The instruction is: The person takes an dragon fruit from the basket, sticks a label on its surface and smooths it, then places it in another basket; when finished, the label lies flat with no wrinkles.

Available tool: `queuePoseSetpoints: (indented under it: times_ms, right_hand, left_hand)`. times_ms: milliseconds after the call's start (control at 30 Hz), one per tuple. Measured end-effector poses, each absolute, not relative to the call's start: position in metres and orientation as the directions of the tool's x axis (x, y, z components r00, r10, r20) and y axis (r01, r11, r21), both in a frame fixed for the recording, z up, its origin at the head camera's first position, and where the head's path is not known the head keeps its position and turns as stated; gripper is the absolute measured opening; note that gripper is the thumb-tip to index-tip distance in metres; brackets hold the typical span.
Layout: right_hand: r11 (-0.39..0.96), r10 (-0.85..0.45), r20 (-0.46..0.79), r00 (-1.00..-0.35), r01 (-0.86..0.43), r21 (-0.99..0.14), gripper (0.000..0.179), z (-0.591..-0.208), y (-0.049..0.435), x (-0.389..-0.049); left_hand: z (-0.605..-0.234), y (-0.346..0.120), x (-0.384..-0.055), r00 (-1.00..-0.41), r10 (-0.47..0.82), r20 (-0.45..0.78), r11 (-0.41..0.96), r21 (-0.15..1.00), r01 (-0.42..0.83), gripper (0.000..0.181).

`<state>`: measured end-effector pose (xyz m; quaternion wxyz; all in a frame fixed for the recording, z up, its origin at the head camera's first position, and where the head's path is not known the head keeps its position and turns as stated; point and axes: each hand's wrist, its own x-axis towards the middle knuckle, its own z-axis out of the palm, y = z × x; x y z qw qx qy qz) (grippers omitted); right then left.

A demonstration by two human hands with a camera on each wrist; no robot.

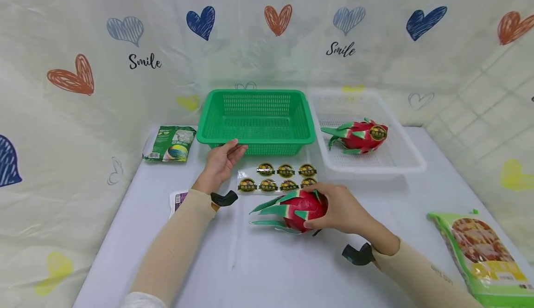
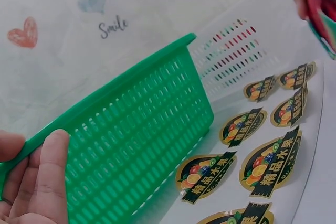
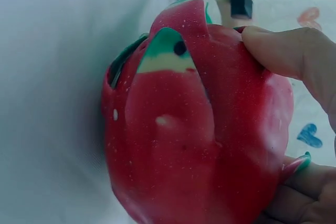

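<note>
My right hand [image 1: 341, 209] grips a red dragon fruit [image 1: 303, 208] with green-tipped scales, low over the table in front of a sticker sheet. Thumb and fingers close on the fruit's rounded end, and its long green tips point left. With my left hand [image 1: 220, 165] I hold the front rim of a green plastic basket [image 1: 256, 140]; in the left wrist view the thumb lies over the rim and the fingers against the wall. Several black-and-gold oval fruit stickers [image 1: 268, 185] lie on the clear sheet between the hands.
A white basket [image 1: 371, 170] on the right holds another dragon fruit [image 1: 363, 136] bearing a sticker. A green packet [image 1: 170, 144] lies at the back left, a purple-and-white packet [image 1: 179, 200] partly behind the left forearm. Another green bag [image 1: 484, 252] lies at the right edge.
</note>
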<state>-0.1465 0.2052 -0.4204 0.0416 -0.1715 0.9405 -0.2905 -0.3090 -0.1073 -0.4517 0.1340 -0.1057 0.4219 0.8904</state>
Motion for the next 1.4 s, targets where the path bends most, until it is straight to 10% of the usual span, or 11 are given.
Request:
queuePoseSetpoints:
  times_ms: [1067,1400]
  right_hand:
    - [0.712,-0.364,0.010,-0.931,-0.285,-0.642,0.080,-0.437,0.183,-0.117]
    - [0.619,-0.399,0.016,-0.917,-0.282,-0.733,0.047,-0.417,0.208,-0.137]
  left_hand:
    - [-0.453,-0.105,-0.310,-0.938,0.129,-0.322,-0.598,0.729,-0.333,0.010]
    - [-0.459,-0.101,-0.305,-0.962,0.017,-0.272,-0.277,0.923,-0.266,0.031]
